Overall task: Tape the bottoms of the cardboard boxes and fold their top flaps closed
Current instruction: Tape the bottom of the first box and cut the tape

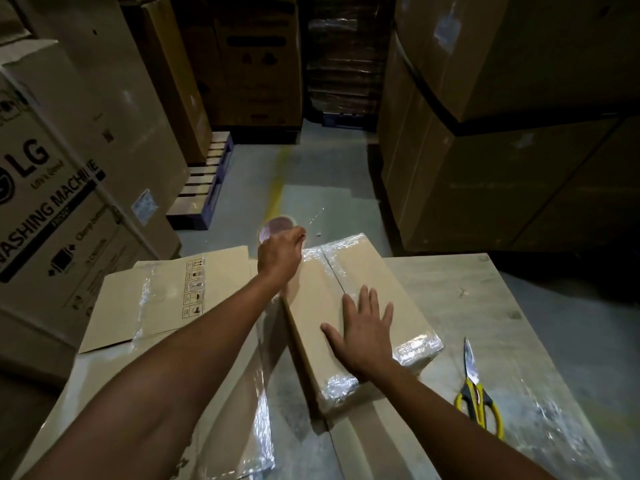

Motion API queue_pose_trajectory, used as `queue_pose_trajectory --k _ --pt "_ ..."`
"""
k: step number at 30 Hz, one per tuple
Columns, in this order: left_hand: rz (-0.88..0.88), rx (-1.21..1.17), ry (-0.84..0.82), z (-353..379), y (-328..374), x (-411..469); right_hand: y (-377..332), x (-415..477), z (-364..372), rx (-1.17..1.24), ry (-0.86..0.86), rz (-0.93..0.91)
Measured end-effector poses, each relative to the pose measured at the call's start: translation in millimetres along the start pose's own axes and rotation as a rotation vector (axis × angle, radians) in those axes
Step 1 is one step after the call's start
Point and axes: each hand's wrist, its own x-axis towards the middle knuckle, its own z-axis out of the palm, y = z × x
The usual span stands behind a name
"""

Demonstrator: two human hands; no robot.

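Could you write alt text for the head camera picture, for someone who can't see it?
A person's right hand lies flat on a taped cardboard box while the left hand holds a tape roll at its far end. Scissors lie to the right, a flattened carton to the left.

left hand (278, 252) gripping tape roll (277, 228), right hand (363, 329) flat on box (322, 289)

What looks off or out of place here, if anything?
Nothing serious. The box lies skewed to the work surface, and its tape is wrinkled at the near corners. White scraps litter the floor beyond it. The left hand grips the tape roll; the right hand presses flat on the box.
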Motion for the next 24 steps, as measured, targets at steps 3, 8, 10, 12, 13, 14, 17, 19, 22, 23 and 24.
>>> queue_pose_trajectory --k 3,8,10,12,13,14,17,19,22,23,24 --pt "-0.022 0.047 -0.049 17 -7 12 13 12 -1 -0.006 0.019 -0.052" --pt "-0.065 0.223 -0.12 34 -11 31 30 32 -5 -0.022 0.007 -0.106" --pt "-0.095 0.241 -0.139 38 -12 42 31 33 -3 -0.028 0.02 -0.109" --pt "-0.151 0.194 -0.179 39 -15 50 31 33 -2 -0.03 0.015 -0.106" --pt "-0.172 0.171 -0.19 40 -17 54 32 34 -1 -0.029 0.014 -0.105" --pt "-0.184 0.167 -0.197 40 -18 54 32 34 -2 -0.024 0.015 -0.104" --pt "-0.185 0.162 -0.174 36 -14 42 35 30 -5 0.002 0.006 -0.114" --pt "-0.204 0.156 -0.159 33 -14 30 40 24 -7 0.003 -0.018 -0.143" --pt "-0.233 0.152 -0.155 25 -16 6 54 15 -13 0.006 -0.048 -0.194" --pt "-0.243 0.152 -0.156 23 -17 -2 58 13 -15 -0.002 -0.069 -0.198" --pt "-0.25 0.153 -0.153 19 -18 -11 59 9 -18 -0.024 -0.09 -0.187"
